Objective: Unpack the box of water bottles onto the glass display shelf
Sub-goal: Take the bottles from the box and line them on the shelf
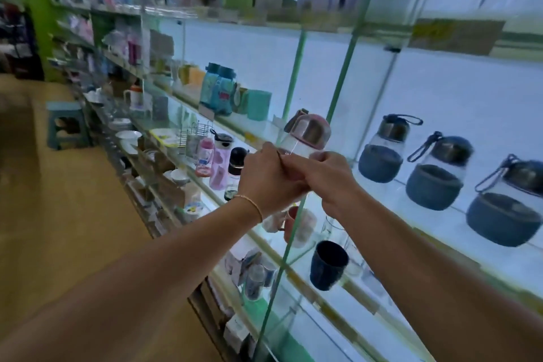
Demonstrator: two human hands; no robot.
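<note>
I have both hands up in front of the cabinet, left hand [264,179] and right hand [329,179] touching each other, fingers of both curled tight round the lower body of one bottle [305,138], held tilted in the air, not on the shelf. It has a clear body and a pink lid with a metal band; I can't tell what's in it. There's a bracelet [252,204] on the left wrist. To the right, three blue-sleeved bottles [437,176] stand upright in a row on the glass shelf [458,244], dark lids with strap loops, clear glass above the sleeves. One level down stands a dark cup [328,264]. Further left are a pink bottle [220,164] and printed blue bottles [219,91]. It's a shop aisle with a tan floor [58,229] and a stool [66,126]; the whole frame is motion-blurred
</note>
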